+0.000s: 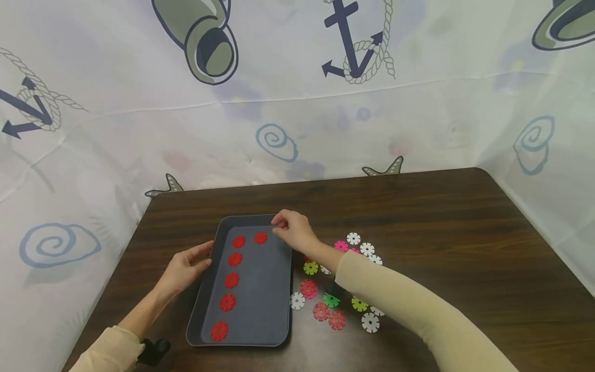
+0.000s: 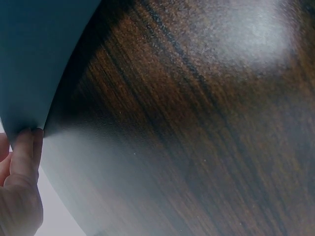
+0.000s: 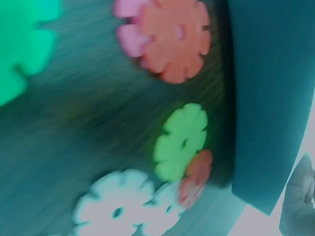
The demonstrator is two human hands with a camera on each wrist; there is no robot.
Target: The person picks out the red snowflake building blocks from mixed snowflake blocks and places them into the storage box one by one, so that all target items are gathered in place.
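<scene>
A dark grey tray (image 1: 267, 289) lies on the table with several red flower-shaped discs in it. A column of them runs down its left side, from the disc (image 1: 239, 241) at the top to the disc (image 1: 219, 330) at the bottom. One more red disc (image 1: 261, 237) lies right of the top one. My left hand (image 1: 183, 268) touches the tray's left edge, its fingers fairly straight; the left wrist view shows fingers (image 2: 27, 147) against the tray wall. Over the tray's upper right corner, my right hand (image 1: 295, 232) has thumb and fingertips close together. Whether a disc is between them is hidden.
Loose discs lie scattered right of the tray: white (image 1: 370, 322), green (image 1: 331, 300), yellow-green (image 1: 310, 267), pink (image 1: 341, 245) and light red (image 1: 337, 320). Some overlap, and my right forearm covers part of them. A patterned cloth (image 1: 288, 129) hangs behind the brown table (image 1: 432, 232).
</scene>
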